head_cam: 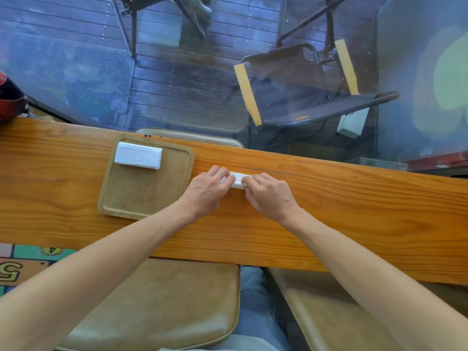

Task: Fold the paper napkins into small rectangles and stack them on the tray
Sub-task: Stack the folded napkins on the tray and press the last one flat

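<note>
A white paper napkin, folded into a narrow strip, lies on the wooden table just right of the tray. My left hand presses on its left end and my right hand pinches its right end, so only the middle shows. The wooden tray sits to the left. A stack of folded white napkins rests in the tray's far left corner.
The long wooden table runs across the view. A glass wall stands just behind it, with a folding chair outside. A red helmet sits at the far left. Tan cushioned seats are below the table's near edge.
</note>
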